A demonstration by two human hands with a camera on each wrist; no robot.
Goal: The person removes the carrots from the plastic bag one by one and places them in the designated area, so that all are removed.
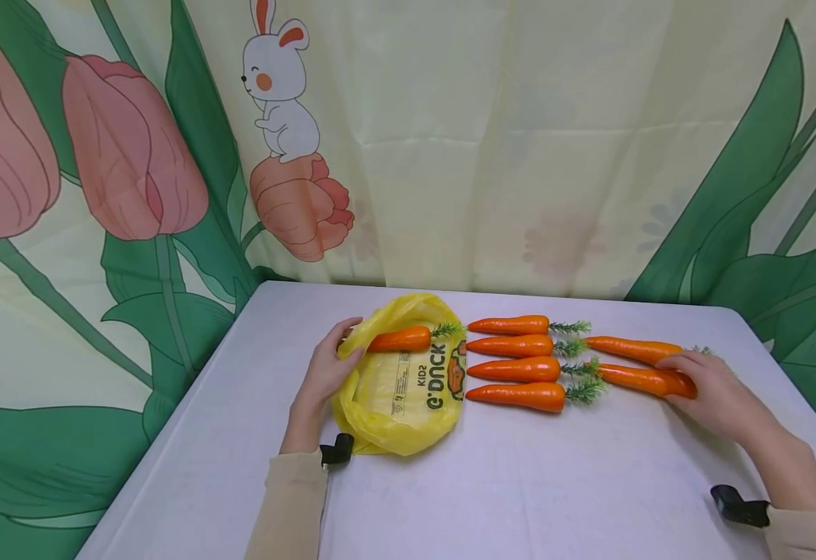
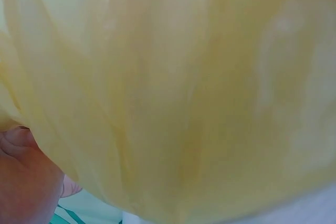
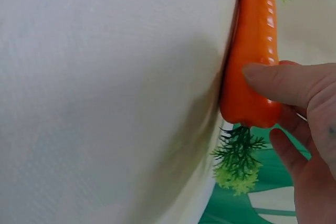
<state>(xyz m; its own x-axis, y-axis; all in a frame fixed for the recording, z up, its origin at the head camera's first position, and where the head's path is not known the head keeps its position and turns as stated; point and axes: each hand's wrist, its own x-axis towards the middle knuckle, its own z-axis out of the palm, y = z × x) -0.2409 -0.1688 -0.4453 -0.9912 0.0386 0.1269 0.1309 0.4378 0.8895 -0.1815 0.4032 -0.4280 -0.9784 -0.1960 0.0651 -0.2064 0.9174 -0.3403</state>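
A yellow plastic bag (image 1: 386, 435) lies with its mouth spread wide, dark lettering and a duck print showing inside. My left hand (image 1: 330, 365) grips its left rim; in the left wrist view the yellow plastic (image 2: 173, 93) hides most of that hand. One toy carrot (image 1: 404, 339) with green leaves rests inside the bag. On the right, my right hand (image 1: 719, 397) pinches the thick end of another carrot (image 1: 642, 379). The right wrist view shows the thumb (image 3: 273, 80) against this carrot (image 3: 252, 51) and the other fingers behind it. Its leaves hang below the thick end.
Several carrots (image 1: 516, 369) lie in a stacked column just right of the bag, tips pointing left. One more carrot (image 1: 632, 348) lies beyond the pinched one, partly behind my right hand. A white cloth covers the table (image 1: 520, 498); a printed curtain (image 1: 450, 155) hangs behind its far edge.
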